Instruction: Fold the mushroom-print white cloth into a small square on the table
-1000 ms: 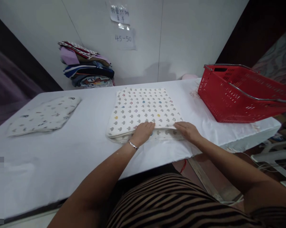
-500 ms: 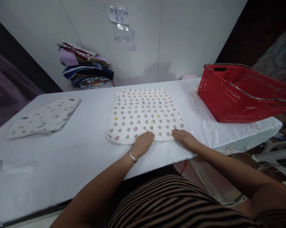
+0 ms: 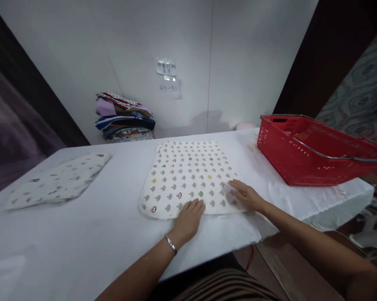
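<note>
A folded white cloth with small grey and coloured mushroom prints (image 3: 188, 175) lies flat on the white-covered table (image 3: 113, 234) in front of me. My left hand (image 3: 188, 217), with a silver bracelet at the wrist, rests flat on the cloth's near edge, fingers stretched out. My right hand (image 3: 246, 195) lies flat on the cloth's near right corner, fingers spread and slightly blurred. Neither hand holds anything.
A red plastic basket (image 3: 314, 150) with a metal handle stands at the table's right end. A second folded printed cloth (image 3: 57, 182) lies at the left. A stack of folded fabrics (image 3: 124, 117) sits against the white wall under paper notes (image 3: 167, 77).
The lifted top layer of the cloth has been laid down flat. Both hands went from gripping its near edge to lying flat on it; my right hand slid a little inward. The camera tilted up.
</note>
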A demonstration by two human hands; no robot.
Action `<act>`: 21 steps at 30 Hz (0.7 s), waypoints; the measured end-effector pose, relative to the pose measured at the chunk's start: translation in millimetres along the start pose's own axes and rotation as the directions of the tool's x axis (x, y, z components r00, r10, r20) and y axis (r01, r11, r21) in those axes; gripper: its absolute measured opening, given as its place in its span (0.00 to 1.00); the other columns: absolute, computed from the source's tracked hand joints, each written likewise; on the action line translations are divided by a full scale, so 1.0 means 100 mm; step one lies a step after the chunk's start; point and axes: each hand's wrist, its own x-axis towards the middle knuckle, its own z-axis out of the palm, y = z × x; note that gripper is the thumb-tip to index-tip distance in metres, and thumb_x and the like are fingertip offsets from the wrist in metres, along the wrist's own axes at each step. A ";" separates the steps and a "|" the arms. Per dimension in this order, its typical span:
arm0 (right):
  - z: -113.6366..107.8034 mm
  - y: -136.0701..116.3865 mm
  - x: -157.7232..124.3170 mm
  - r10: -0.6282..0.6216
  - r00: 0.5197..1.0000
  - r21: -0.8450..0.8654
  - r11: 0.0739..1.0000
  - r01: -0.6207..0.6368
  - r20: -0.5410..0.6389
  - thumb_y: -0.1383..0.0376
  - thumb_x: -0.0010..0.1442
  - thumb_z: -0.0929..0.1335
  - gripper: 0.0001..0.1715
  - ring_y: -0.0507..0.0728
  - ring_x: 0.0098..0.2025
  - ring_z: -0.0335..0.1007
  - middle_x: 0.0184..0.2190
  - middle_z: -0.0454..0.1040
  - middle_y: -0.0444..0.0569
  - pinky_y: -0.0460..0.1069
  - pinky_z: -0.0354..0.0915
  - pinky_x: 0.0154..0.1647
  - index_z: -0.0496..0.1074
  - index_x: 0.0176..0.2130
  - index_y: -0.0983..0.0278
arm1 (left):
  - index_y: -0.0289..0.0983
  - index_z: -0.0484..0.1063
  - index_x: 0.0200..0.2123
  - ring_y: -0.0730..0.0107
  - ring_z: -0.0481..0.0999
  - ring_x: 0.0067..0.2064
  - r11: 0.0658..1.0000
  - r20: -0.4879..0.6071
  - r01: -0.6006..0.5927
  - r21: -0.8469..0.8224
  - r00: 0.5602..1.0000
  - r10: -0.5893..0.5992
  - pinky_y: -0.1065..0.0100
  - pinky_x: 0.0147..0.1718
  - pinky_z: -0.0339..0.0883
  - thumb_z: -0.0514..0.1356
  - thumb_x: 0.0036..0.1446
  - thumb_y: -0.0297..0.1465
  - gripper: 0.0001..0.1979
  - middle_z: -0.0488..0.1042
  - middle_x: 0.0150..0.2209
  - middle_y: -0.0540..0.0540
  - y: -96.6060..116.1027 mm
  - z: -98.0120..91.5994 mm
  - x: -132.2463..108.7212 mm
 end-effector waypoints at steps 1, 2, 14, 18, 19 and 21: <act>0.04 0.01 0.13 -0.024 0.999 -0.039 0.999 0.023 -0.021 0.57 0.72 0.60 0.27 0.65 0.68 0.61 0.66 0.67 0.55 0.65 0.63 0.67 0.67 0.66 0.57 | 0.47 0.67 0.66 0.61 0.64 0.68 1.000 -0.013 -0.005 0.006 1.000 0.005 0.53 0.64 0.64 0.45 0.60 0.21 0.34 0.67 0.66 0.47 -0.01 0.03 0.00; 0.09 0.02 0.27 -0.066 0.998 -0.082 0.995 0.065 -0.019 0.57 0.71 0.60 0.27 0.65 0.69 0.60 0.66 0.66 0.55 0.65 0.62 0.67 0.67 0.66 0.57 | 0.48 0.66 0.66 0.61 0.64 0.68 1.000 -0.029 -0.004 0.011 1.000 0.005 0.54 0.65 0.64 0.45 0.60 0.22 0.33 0.67 0.66 0.47 -0.02 0.06 0.00; 0.56 0.23 1.45 0.147 0.978 -0.308 0.947 -0.095 0.150 0.45 0.70 0.57 0.36 0.69 0.74 0.45 0.73 0.53 0.52 0.68 0.47 0.71 0.61 0.69 0.55 | 0.51 0.67 0.65 0.63 0.67 0.66 1.000 -0.140 -0.010 0.027 0.990 0.014 0.58 0.65 0.66 0.52 0.58 0.24 0.33 0.67 0.65 0.52 -0.13 0.45 -0.06; 0.45 0.08 1.68 0.260 0.931 -0.298 0.938 -0.179 0.256 0.45 0.70 0.52 0.43 0.69 0.76 0.36 0.75 0.42 0.56 0.67 0.40 0.72 0.54 0.72 0.66 | 0.46 0.76 0.55 0.62 0.76 0.59 0.982 -0.357 -0.072 0.176 0.925 0.132 0.62 0.56 0.76 0.55 0.64 0.30 0.19 0.74 0.59 0.52 -0.20 0.66 -0.01; 0.44 0.04 1.73 0.272 0.928 -0.306 0.933 -0.190 0.254 0.46 0.70 0.52 0.43 0.70 0.75 0.37 0.75 0.42 0.58 0.67 0.40 0.72 0.55 0.72 0.68 | 0.46 0.77 0.53 0.62 0.78 0.57 0.974 -0.426 -0.083 0.211 0.889 0.168 0.62 0.54 0.78 0.56 0.64 0.31 0.17 0.76 0.57 0.51 -0.22 0.73 0.01; 0.43 -0.04 1.82 0.277 0.934 -0.326 0.925 -0.196 0.227 0.46 0.70 0.53 0.43 0.72 0.75 0.37 0.74 0.44 0.60 0.68 0.38 0.72 0.58 0.71 0.69 | 0.47 0.78 0.49 0.61 0.80 0.54 0.966 -0.557 -0.079 0.246 0.804 0.207 0.63 0.50 0.80 0.57 0.64 0.32 0.13 0.78 0.55 0.52 -0.24 0.86 0.04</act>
